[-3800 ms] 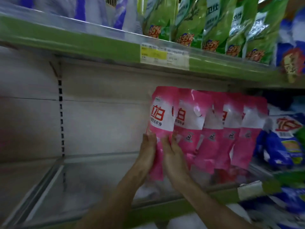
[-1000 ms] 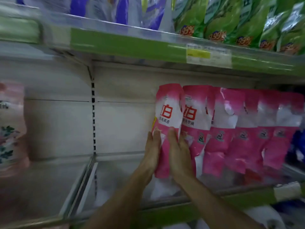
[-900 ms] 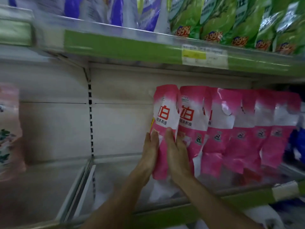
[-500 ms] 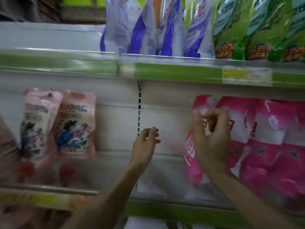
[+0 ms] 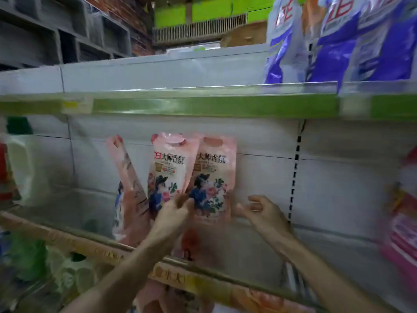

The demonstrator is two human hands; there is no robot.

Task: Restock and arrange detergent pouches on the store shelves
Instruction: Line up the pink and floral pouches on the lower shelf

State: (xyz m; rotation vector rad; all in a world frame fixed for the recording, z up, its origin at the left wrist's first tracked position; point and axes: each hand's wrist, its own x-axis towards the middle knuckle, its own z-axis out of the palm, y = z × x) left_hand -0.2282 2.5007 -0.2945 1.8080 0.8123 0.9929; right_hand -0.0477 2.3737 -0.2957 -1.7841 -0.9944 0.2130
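Three pale pink floral detergent pouches stand on the middle shelf (image 5: pixel 259 242): a left pouch (image 5: pixel 126 188) turned sideways, a middle pouch (image 5: pixel 167 163) and a right pouch (image 5: pixel 214 172) facing me. My left hand (image 5: pixel 174 211) is at the seam between the middle and right pouches, its fingers curled and pinching the right pouch's lower left edge. My right hand (image 5: pixel 261 210) hovers just right of that pouch with fingers spread, holding nothing. The view is blurred.
Bright pink pouches (image 5: pixel 404 222) show at the far right of the same shelf. A white jug (image 5: pixel 24 168) stands at the left. Blue-and-white pouches (image 5: pixel 338 41) fill the upper shelf with its green edge (image 5: pixel 203 107). A clear rail (image 5: pixel 225 274) fronts the middle shelf.
The view swung left from the bright pink pouches to the pale floral ones. Both hands left the pink pouch and moved left; my left hand now pinches a floral pouch.
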